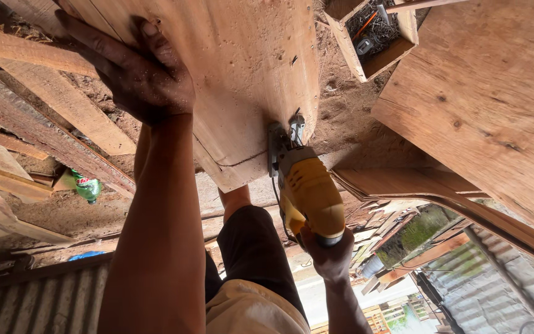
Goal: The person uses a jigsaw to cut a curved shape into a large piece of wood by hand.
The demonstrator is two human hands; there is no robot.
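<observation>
My left hand (140, 71) presses flat on a pale plywood board (248, 68), fingers spread toward the upper left. A curved pencil line runs near the board's near end. My right hand (330, 256) grips the rear handle of a yellow jigsaw (307, 188). The saw's shoe and blade sit at the board's right edge, close to the curved line. My knee in dark trousers (251, 247) is below the board, between the two arms.
A small wooden box (403, 49) holding screws and bits stands beyond the board on sawdust-covered ground. A large plywood sheet (483, 105) lies at the right. Rough planks (44, 105) and a green plastic bottle (86, 185) are at the left, with corrugated metal (38, 303) below.
</observation>
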